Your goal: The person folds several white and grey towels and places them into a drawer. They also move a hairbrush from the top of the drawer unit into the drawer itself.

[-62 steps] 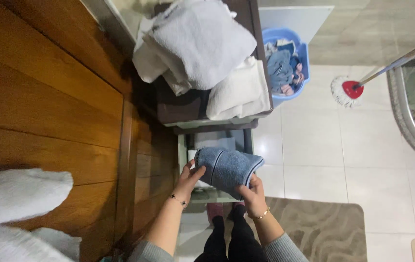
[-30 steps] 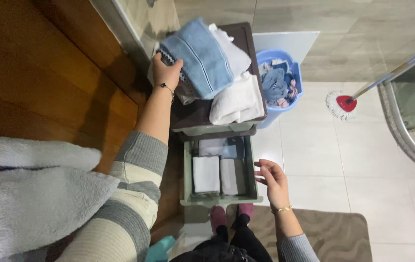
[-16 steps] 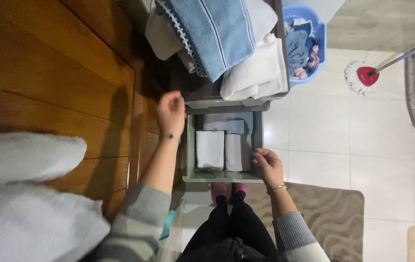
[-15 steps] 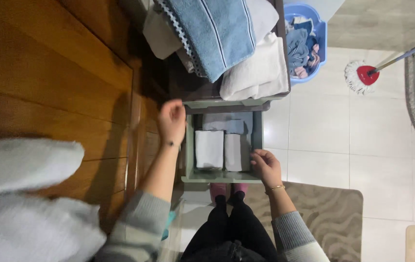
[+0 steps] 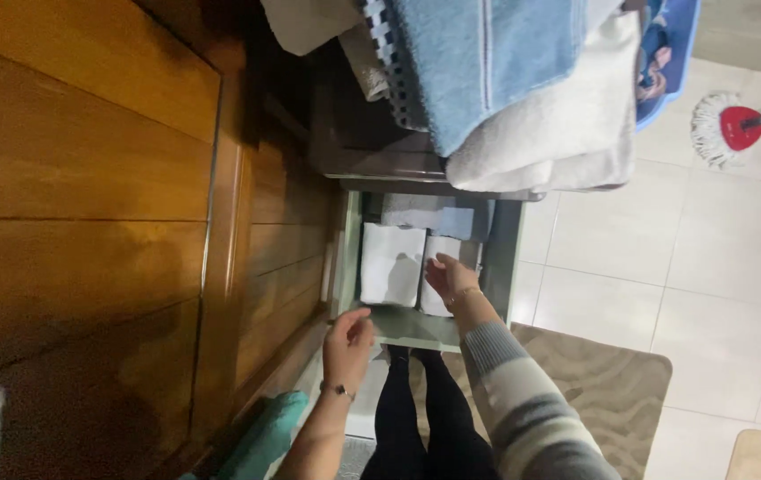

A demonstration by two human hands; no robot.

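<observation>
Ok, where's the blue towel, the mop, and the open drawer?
Blue towel (image 5: 487, 62), head view: middle of its folded face.
Mop (image 5: 725, 129), head view: red hub of the mop head.
Open drawer (image 5: 416, 329), head view: its green front wall.

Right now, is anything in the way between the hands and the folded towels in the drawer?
Nothing visible is. The right hand already rests on the white folded towels inside the open drawer; the left hand is at its front edge.
</observation>
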